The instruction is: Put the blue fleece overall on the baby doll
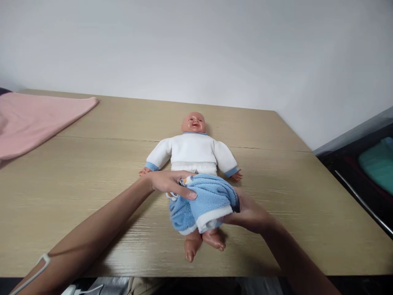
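Note:
A baby doll (193, 153) lies on its back in the middle of a wooden table (92, 196), head towards the wall. It wears a white top with blue cuffs. Blue fleece trousers (204, 203) with white hems cover its legs, and both bare feet stick out towards me. My left hand (170, 183) grips the waistband on the doll's left side, thumb on top of the fabric. My right hand (248, 213) holds the trousers at the right side, its fingers tucked behind the cloth.
A pink cloth (33, 119) lies on the table's far left corner. A white wall stands behind the table. To the right, off the table, sits a dark surface with a teal item (379, 164). A white cable (39, 266) runs along my left forearm.

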Demonstrator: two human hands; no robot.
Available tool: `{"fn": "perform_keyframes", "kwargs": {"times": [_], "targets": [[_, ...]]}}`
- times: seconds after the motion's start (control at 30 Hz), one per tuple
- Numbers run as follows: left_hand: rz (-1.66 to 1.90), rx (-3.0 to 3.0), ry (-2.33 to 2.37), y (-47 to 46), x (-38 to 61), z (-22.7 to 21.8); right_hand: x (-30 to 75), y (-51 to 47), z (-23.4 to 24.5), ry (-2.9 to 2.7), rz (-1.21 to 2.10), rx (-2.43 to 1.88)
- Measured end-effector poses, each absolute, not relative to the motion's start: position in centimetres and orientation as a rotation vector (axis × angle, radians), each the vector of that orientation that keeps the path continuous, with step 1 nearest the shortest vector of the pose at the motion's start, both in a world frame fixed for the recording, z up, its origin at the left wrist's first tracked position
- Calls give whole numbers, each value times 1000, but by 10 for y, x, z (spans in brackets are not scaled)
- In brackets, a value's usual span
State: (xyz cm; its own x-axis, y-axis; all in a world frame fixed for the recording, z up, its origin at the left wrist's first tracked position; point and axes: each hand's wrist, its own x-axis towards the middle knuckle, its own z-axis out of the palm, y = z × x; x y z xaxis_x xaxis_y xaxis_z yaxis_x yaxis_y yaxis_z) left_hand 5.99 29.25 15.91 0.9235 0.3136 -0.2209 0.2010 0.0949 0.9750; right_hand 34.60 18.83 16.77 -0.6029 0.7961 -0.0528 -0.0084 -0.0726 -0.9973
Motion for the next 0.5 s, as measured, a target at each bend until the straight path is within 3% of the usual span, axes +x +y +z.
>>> {"fn": "perform_keyframes", "kwargs": {"times": [0.27, 0.5], "targets": [[223, 1587, 467, 278, 74, 172, 317, 151, 164, -1241, 1113, -1260], [181, 1701, 547, 261, 85, 188, 311, 139, 167, -1260, 952, -1471]]}}
